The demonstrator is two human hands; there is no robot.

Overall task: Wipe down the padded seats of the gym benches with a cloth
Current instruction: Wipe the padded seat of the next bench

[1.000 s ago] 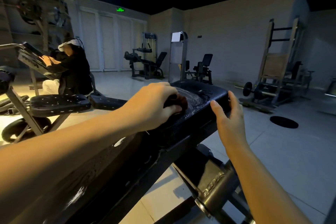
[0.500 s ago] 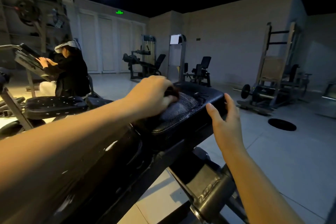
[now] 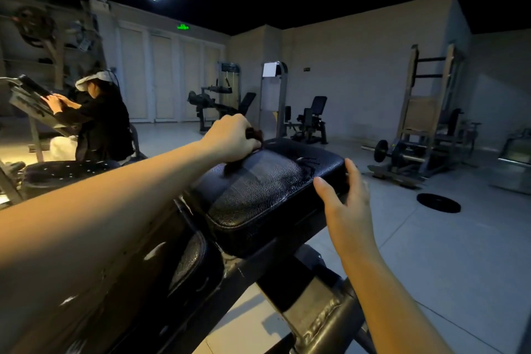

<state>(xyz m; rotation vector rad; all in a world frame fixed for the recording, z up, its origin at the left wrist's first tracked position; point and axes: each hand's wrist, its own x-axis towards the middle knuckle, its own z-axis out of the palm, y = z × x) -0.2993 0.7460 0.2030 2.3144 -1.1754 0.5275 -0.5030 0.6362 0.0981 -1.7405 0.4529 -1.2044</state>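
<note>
Left hand (image 3: pixel 230 138) at the far left edge of the seat pad (image 3: pixel 258 195), knuckles up, fingers curled tight round a small dark cloth (image 3: pixel 254 135). Cloth bunched in the grip, only a reddish-brown tuft showing past the fingertips, pressed onto the pad's top surface. Right hand (image 3: pixel 347 198) at the pad's right side, near the far corner: fingers (image 3: pixel 352 171) nearly straight and close together, laid against the side wall, thumb spread wide from them with its tip at the top edge. Touching only, gripping nothing. Seat pad black, grained like leather, tilted up toward its far end, with a pale glossy streak across the top between the two hands and a scuffed patch toward the far end. Second black pad (image 3: pixel 189 261) just nearer than the seat pad, largely hidden under the left forearm. Steel frame tube (image 3: pixel 324 322) below the seat pad, on the near side. Left of the seat pad, well apart: another padded seat (image 3: pixel 66 169), black with white specks, and beyond it a person (image 3: pixel 100 123) in a dark top leaning over a slanted machine. Right of the seat pad, well apart on the floor: a black weight plate (image 3: pixel 438 202) lying flat, with a rack (image 3: pixel 425 123) and a loaded barbell beyond it. Past the seat pad's far end: more machines along the wall, too dim to detail.
</note>
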